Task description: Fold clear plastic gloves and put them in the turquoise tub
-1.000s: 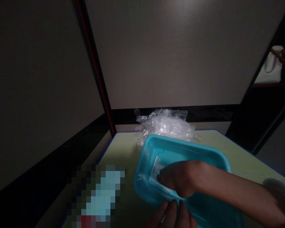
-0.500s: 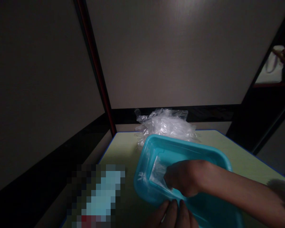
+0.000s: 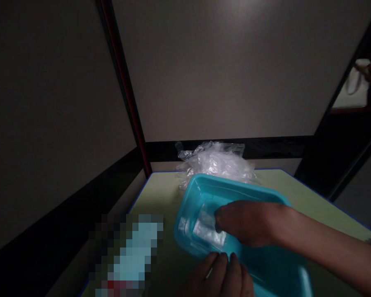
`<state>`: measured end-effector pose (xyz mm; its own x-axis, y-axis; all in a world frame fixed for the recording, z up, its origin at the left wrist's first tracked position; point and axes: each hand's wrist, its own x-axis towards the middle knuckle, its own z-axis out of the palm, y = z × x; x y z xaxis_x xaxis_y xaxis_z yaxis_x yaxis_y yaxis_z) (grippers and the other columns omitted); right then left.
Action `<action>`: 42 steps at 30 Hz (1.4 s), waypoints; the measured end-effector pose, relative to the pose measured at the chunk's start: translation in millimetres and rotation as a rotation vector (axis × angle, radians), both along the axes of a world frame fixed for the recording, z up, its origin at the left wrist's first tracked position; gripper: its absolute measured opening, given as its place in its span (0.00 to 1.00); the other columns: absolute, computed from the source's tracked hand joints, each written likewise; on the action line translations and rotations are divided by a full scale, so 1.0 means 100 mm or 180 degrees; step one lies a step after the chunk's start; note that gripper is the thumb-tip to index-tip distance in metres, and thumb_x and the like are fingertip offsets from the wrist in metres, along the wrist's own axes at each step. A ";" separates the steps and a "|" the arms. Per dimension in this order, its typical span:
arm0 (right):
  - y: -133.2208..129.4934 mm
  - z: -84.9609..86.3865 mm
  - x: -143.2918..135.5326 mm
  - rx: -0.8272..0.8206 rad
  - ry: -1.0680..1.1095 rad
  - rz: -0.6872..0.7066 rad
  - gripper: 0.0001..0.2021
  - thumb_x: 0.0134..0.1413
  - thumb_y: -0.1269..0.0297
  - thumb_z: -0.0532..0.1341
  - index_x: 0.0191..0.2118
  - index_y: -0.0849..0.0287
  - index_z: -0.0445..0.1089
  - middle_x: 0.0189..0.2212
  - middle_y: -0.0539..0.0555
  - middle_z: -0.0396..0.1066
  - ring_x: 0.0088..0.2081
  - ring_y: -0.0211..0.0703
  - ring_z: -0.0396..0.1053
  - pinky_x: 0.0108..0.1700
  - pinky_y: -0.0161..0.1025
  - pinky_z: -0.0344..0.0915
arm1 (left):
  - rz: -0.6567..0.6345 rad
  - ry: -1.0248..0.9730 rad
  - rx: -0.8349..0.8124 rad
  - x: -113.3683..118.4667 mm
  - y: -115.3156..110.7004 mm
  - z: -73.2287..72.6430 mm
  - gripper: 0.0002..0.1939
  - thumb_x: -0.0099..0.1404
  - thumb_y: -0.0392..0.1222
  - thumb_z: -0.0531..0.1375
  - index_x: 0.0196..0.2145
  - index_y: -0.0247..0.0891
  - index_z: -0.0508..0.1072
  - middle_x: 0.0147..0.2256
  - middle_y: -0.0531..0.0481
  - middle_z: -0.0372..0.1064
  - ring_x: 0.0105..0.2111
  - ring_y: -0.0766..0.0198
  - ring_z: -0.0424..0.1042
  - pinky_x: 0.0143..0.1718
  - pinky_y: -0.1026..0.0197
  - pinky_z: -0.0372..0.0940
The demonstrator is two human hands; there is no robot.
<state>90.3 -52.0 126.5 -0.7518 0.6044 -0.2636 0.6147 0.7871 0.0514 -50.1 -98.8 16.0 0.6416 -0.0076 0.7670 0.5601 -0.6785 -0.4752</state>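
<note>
A turquoise plastic basin (image 3: 235,184) stands on the pale green table. In its left part lies a folded clear plastic piece (image 3: 208,229). My right hand (image 3: 250,222) reaches into the basin from the right, fingers curled against the right side of this plastic; what the fingertips grip is hidden. At the basin's near rim is my left hand (image 3: 224,274), its fingers pressed together over the edge, with a small pale bit showing between them.
A crumpled heap of clear plastic bags (image 3: 216,163) lies behind the basin against the wall panel. A pixelated light-blue flat object (image 3: 134,251) is at the table's left edge. A white bag (image 3: 354,88) sits on a shelf at the upper right.
My right hand has moved slightly up in the basin, uncovering more of the folded plastic. My left hand has shifted a little left and up; the basin has moved slightly left.
</note>
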 end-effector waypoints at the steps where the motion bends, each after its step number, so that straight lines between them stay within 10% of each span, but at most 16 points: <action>1: -0.01 0.06 0.03 0.0061 0.0102 -0.0017 0.15 0.40 0.86 0.58 0.30 0.62 0.75 0.30 0.57 0.77 0.33 0.48 0.75 0.29 0.36 0.68 | -0.0016 -0.0001 -0.0058 -0.02 0.01 0.06 0.11 0.68 0.31 0.50 0.34 0.34 0.72 0.29 0.52 0.74 0.29 0.69 0.73 0.36 0.69 0.67; 7: -0.03 0.38 0.29 0.0675 0.1078 -0.0004 0.15 0.52 0.82 0.53 0.40 0.60 0.71 0.37 0.55 0.73 0.39 0.46 0.72 0.38 0.39 0.67 | 0.0069 -0.0109 -0.0505 -0.11 0.08 0.45 0.19 0.69 0.27 0.41 0.34 0.32 0.71 0.28 0.51 0.74 0.28 0.65 0.74 0.33 0.64 0.69; 12: 0.02 0.33 0.58 0.1618 0.2197 -0.0220 0.13 0.56 0.76 0.49 0.40 0.62 0.68 0.39 0.58 0.70 0.37 0.45 0.71 0.37 0.40 0.67 | 0.0505 -0.0083 -0.0528 -0.33 0.30 0.64 0.18 0.68 0.26 0.43 0.33 0.31 0.71 0.27 0.47 0.73 0.27 0.62 0.73 0.30 0.61 0.70; 19: 0.21 -0.19 0.76 0.1511 0.2113 -0.0696 0.13 0.56 0.75 0.47 0.37 0.63 0.69 0.36 0.60 0.72 0.36 0.47 0.72 0.38 0.46 0.69 | 0.1481 -0.0179 -0.1252 -0.74 0.69 0.54 0.22 0.56 0.21 0.45 0.40 0.32 0.73 0.37 0.42 0.75 0.35 0.54 0.75 0.36 0.53 0.71; 26: 0.22 -0.70 0.55 0.0644 0.1652 -0.0856 0.19 0.59 0.66 0.54 0.56 0.62 0.63 0.56 0.67 0.60 0.55 0.56 0.62 0.53 0.52 0.63 | 0.1762 -0.0179 -0.1885 -0.81 0.84 0.39 0.25 0.53 0.21 0.46 0.42 0.34 0.74 0.41 0.44 0.74 0.41 0.55 0.74 0.43 0.52 0.69; 42: 0.33 -0.68 0.47 0.0895 0.2222 -0.1205 0.26 0.60 0.62 0.52 0.61 0.66 0.53 0.59 0.66 0.55 0.59 0.54 0.56 0.58 0.55 0.56 | 0.1594 -0.0127 -0.1611 -0.84 0.85 0.32 0.23 0.55 0.22 0.46 0.43 0.35 0.71 0.41 0.44 0.74 0.42 0.57 0.73 0.44 0.52 0.68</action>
<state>136.9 -18.6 58.8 -0.4197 0.8221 0.3846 0.7980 0.5361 -0.2753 -134.2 -14.0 48.4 0.4461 0.6439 0.6215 0.8726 -0.4671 -0.1425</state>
